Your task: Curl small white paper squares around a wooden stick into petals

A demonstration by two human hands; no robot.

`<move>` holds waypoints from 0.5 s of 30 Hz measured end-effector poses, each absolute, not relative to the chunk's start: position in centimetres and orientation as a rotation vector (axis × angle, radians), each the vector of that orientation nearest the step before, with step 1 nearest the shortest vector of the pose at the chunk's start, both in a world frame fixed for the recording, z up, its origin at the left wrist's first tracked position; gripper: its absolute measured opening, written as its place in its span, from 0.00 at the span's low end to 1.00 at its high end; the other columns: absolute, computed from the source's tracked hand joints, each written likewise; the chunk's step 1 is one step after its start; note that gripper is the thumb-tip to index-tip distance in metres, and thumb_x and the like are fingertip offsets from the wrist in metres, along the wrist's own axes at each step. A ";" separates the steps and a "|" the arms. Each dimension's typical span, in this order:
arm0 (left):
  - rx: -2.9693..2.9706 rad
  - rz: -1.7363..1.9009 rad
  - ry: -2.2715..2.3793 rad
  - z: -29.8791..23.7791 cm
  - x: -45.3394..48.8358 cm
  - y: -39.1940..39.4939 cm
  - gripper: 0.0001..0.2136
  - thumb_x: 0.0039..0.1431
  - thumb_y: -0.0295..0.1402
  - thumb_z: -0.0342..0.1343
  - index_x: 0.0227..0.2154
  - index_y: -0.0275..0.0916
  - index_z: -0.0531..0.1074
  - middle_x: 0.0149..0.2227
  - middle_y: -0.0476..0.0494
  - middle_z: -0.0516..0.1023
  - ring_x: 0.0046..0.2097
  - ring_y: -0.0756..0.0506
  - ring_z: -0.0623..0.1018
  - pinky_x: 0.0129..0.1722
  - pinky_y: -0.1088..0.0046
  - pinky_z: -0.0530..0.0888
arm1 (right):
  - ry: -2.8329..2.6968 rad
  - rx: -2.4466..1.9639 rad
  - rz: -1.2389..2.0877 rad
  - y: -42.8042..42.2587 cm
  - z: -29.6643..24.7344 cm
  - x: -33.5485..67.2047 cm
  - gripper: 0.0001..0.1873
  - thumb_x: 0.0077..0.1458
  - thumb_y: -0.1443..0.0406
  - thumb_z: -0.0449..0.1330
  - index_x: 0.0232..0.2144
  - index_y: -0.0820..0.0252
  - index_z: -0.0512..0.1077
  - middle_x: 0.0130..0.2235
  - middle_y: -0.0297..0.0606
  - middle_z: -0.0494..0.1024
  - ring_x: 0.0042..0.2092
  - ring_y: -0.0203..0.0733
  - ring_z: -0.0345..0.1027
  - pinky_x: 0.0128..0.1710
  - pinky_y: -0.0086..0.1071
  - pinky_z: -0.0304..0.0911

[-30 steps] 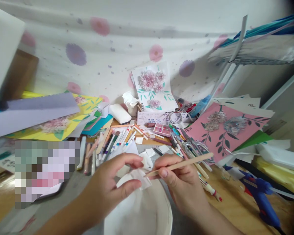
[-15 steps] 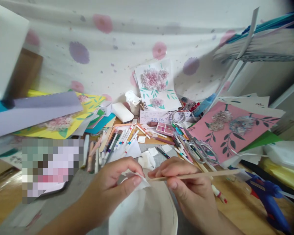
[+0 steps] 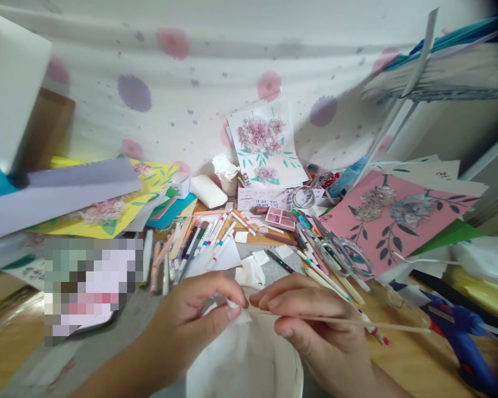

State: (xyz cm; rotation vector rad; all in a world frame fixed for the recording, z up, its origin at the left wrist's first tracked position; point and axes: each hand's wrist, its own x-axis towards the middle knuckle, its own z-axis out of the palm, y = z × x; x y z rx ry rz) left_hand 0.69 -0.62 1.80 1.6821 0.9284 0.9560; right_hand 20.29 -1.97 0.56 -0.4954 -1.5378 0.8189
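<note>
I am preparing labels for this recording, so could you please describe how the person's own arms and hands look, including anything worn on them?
The left hand and the right hand are both bare, without gloves; no ring shows. The left forearm and right forearm show no sleeve, watch or bracelet within view.

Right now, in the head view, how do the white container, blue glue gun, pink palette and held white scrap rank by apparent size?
1. White container
2. Blue glue gun
3. Pink palette
Held white scrap: unsure against the palette; left hand partly hides it.
</note>
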 end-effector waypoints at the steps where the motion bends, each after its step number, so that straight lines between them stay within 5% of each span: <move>1: 1.679 0.951 0.919 1.8 0.7 -0.6 0.06 0.56 0.30 0.54 0.26 0.41 0.74 0.27 0.49 0.75 0.34 0.46 0.75 0.31 0.74 0.69 | -1.535 -0.499 0.819 -2.0 0.6 20.3 0.12 0.57 0.66 0.65 0.43 0.45 0.80 0.35 0.38 0.84 0.38 0.45 0.79 0.37 0.38 0.76; 15: 2.071 1.015 0.975 0.8 0.8 -0.2 0.09 0.55 0.23 0.51 0.26 0.41 0.74 0.26 0.50 0.76 0.30 0.48 0.76 0.30 0.74 0.68 | -1.593 -0.477 0.817 -2.2 0.8 20.4 0.14 0.57 0.68 0.64 0.45 0.46 0.80 0.37 0.40 0.84 0.40 0.48 0.80 0.40 0.40 0.77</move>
